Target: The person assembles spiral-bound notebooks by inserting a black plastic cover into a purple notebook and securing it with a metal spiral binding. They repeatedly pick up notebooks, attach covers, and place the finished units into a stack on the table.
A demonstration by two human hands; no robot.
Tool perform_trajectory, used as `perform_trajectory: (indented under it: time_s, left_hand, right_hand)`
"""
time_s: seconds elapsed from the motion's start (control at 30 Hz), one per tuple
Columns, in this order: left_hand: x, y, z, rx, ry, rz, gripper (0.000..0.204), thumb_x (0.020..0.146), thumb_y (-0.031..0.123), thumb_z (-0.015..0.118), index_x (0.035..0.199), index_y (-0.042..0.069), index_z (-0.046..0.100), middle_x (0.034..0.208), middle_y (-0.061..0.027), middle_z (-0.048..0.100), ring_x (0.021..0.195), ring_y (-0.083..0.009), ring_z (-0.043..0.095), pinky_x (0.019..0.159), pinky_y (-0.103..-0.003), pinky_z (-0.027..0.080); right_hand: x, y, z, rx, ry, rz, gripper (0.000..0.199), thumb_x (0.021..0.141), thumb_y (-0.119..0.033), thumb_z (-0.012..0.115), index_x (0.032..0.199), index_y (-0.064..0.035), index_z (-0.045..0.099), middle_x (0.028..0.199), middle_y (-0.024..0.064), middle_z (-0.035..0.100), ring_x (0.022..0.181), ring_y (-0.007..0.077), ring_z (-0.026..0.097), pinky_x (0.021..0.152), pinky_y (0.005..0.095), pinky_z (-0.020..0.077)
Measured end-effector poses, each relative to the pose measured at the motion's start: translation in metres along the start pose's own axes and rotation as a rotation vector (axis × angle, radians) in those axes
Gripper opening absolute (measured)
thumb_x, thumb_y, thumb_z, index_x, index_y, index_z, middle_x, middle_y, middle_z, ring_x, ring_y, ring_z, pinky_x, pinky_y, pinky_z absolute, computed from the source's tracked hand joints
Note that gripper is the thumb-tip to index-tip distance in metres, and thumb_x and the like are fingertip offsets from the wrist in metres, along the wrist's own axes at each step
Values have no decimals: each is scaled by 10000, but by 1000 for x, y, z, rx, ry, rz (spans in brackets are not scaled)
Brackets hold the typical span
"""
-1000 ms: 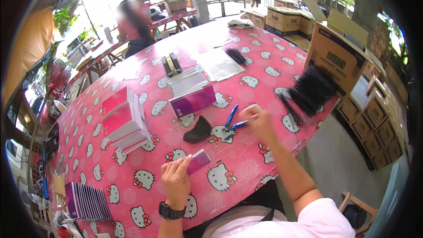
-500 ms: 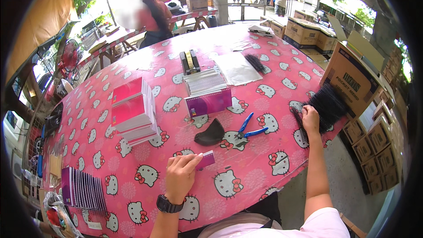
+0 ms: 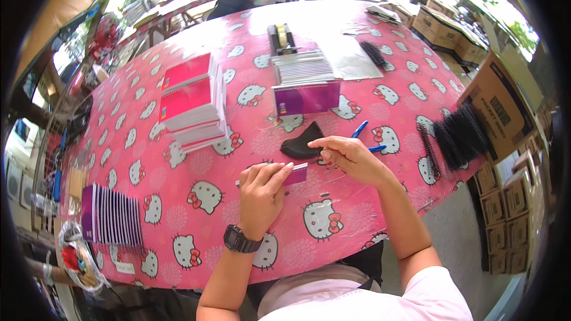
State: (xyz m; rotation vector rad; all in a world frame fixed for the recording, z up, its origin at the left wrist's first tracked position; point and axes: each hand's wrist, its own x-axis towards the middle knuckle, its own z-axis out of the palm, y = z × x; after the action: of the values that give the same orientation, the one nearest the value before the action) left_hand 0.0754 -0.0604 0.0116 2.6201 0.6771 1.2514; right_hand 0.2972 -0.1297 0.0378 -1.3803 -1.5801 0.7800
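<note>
A purple notebook (image 3: 297, 174) lies on the pink counter (image 3: 351, 220), grasped by the fingers of the left hand (image 3: 262, 191). Beside it, the right hand (image 3: 355, 157) has its fingers curled; whether they pinch anything, I cannot tell. Beyond are a black wedge-shaped object (image 3: 302, 144) and blue-handled pliers (image 3: 360, 129).

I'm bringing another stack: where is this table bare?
There is bare pink tablecloth between the lower-left purple notebooks and the left hand, and left of the pink notebooks. It is crowded where the right hand, black curved piece and blue-handled pliers cluster.
</note>
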Motion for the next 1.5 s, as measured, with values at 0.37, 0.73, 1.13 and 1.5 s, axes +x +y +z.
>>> perform_trajectory:
  time_s: [0.37, 0.73, 1.13, 1.5]
  left_hand:
    - [-5, -7, 6, -11, 40, -14, 212, 756, 77, 710, 961, 128, 701, 864, 15, 657, 783, -170, 579, 731, -311, 398]
    - [-1, -4, 5, -23, 54, -42, 181, 765, 110, 720, 943, 115, 685, 857, 2, 656, 781, -180, 587, 735, -321, 396]
    - [-3, -6, 4, -71, 55, -13, 191, 722, 88, 745, 899, 117, 678, 830, 0, 654, 772, -182, 588, 735, -319, 396]
    - [-2, -4, 2, -52, 24, -2, 170, 732, 87, 738, 891, 112, 684, 825, -6, 653, 767, -179, 579, 733, -315, 398]
  right_hand:
    - [2, 9, 19, 26, 125, -80, 172, 764, 9, 705, 920, -43, 654, 878, 24, 597, 751, 100, 586, 655, 248, 473]
    - [1, 17, 20, 95, 54, -141, 69, 849, -13, 636, 917, -21, 648, 887, 38, 611, 769, 109, 584, 661, 240, 468]
    - [5, 9, 15, -50, -30, -207, 109, 850, 26, 581, 934, -14, 638, 857, 60, 620, 800, 175, 594, 678, 282, 478]
    - [6, 5, 10, -79, -87, -194, 90, 868, -28, 560, 927, -27, 628, 866, 76, 609, 814, 230, 588, 711, 325, 470]
